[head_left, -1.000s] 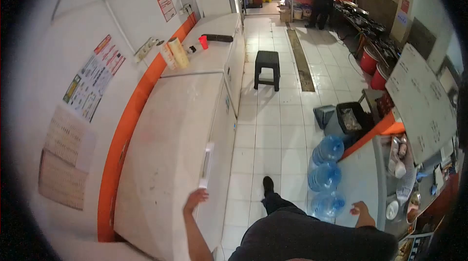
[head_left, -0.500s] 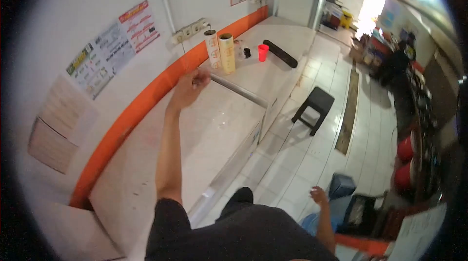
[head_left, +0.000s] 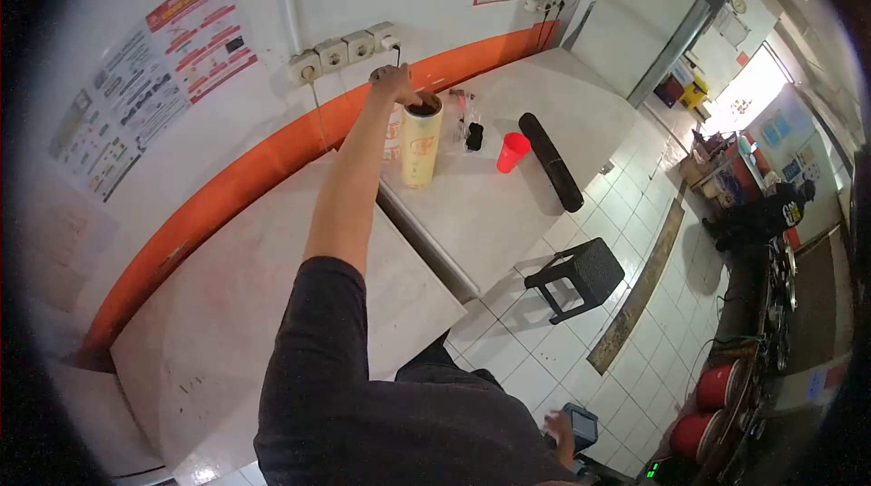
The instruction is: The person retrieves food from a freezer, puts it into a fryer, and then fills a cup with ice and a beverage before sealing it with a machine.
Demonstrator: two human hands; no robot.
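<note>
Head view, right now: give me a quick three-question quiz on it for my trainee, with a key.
1. Which of the wearer's hands is at the top of the yellow cylindrical roll?
2. True or false: in the picture, the red plastic cup sits between the yellow roll and the long black object.
3. Fill in: the black plastic stool stands on white floor ____.

Key:
1. The left hand.
2. True.
3. Tiles.
</note>
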